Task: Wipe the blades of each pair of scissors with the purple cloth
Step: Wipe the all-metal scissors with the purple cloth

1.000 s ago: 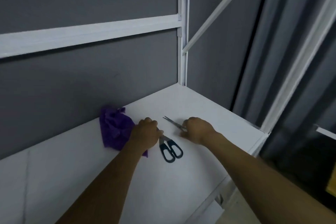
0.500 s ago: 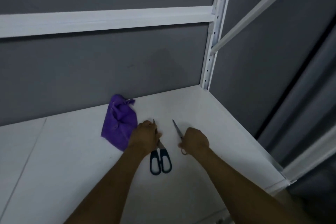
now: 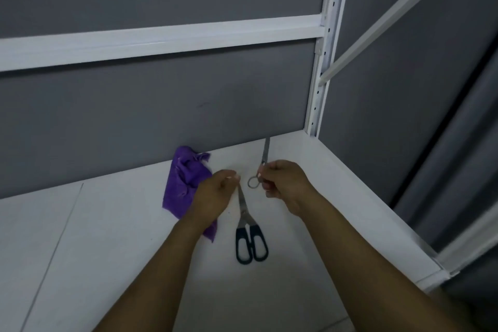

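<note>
Since the right hand [image 3: 283,186] now pinches the silver scissors [image 3: 265,154] near the finger ring, their blades point up toward the back wall (half a second ago they sat low over the white shelf [image 3: 107,251]). Left hand [image 3: 215,194] has slid to the blade tips of the black-handled scissors [image 3: 245,217], fingers curled, grip unclear. Purple cloth [image 3: 186,181] unmoved beside it, against the wall.

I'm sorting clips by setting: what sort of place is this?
Probably a storage or workshop corner: a white metal rack shelf with a perforated upright post, backed by a plain grey wall, with a grey curtain hanging to the right.
</note>
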